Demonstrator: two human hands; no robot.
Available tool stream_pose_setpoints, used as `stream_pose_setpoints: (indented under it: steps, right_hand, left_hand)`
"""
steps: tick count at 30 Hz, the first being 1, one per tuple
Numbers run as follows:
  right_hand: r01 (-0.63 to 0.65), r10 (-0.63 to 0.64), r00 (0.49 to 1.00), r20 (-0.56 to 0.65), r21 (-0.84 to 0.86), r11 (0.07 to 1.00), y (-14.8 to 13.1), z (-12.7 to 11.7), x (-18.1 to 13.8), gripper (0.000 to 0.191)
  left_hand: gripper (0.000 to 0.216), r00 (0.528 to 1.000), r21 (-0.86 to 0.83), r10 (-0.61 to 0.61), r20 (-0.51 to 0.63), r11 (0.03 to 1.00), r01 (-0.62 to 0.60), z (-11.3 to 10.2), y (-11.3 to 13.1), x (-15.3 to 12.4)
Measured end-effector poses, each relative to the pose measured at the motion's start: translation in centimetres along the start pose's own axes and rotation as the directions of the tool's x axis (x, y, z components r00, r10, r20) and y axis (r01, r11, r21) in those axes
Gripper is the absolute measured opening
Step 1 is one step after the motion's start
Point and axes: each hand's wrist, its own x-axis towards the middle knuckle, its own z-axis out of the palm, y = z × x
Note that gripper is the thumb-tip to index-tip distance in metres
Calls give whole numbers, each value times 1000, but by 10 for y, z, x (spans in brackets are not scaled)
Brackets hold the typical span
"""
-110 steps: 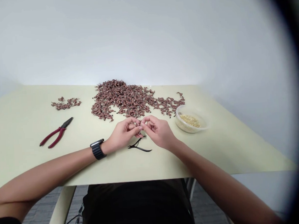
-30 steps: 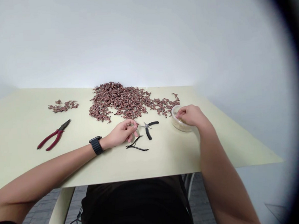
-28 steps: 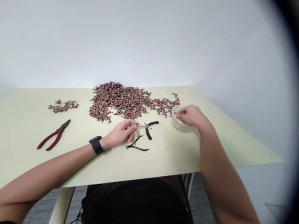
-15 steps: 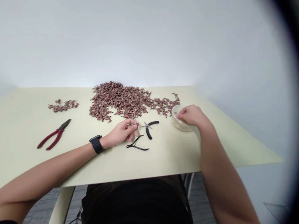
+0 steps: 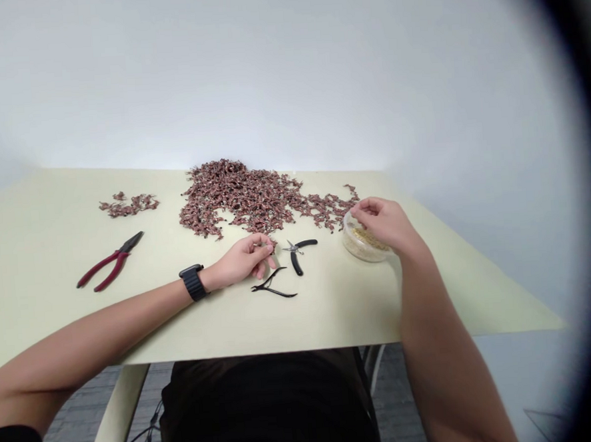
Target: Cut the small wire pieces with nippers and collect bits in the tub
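My left hand (image 5: 242,259), with a black watch on the wrist, rests on the pale table (image 5: 55,302) with its fingers pinched on a small reddish piece that I can barely make out. My right hand (image 5: 381,220) hovers just above a clear round tub of small golden bits (image 5: 364,245), fingertips pinched together; what they hold is too small to see. Between my hands lie black-handled pliers (image 5: 297,251) and thin black nippers (image 5: 272,286).
A big heap of small reddish-brown pieces (image 5: 254,198) covers the table's far middle. A smaller cluster (image 5: 129,204) lies far left. Red-handled pliers (image 5: 110,262) lie at the left. A white wall stands behind the table.
My right hand left my left hand, went to the tub, and has now lifted slightly out of it with fingertips pinched. The black-handled pliers now lie in view. My left hand has stayed put.
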Motion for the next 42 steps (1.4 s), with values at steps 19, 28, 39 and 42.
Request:
stream_pose_setpoints:
  steps: [19,28,39,42]
  right_hand:
    - [-90,-160,854,494,444,891,-68,101,-55,38]
    - [115,-247,930,272,423,899,-75,110,-60,33]
    - [380,-407,906,118,199,903,-76,117,-68,21]
    - [432,-449,887,113,144,890,-77,116,-69,19]
  left_hand:
    - [35,974,-229,42,-224,969,-94,12,18,-7]
    - [43,997,-247,-2,-75,969,-17,21,18,-11]
    - [44,999,-214,30,-34,976,-37,22,16,-13]
    - [42,999,-204,32,-40,978,-40,23,17,-13]
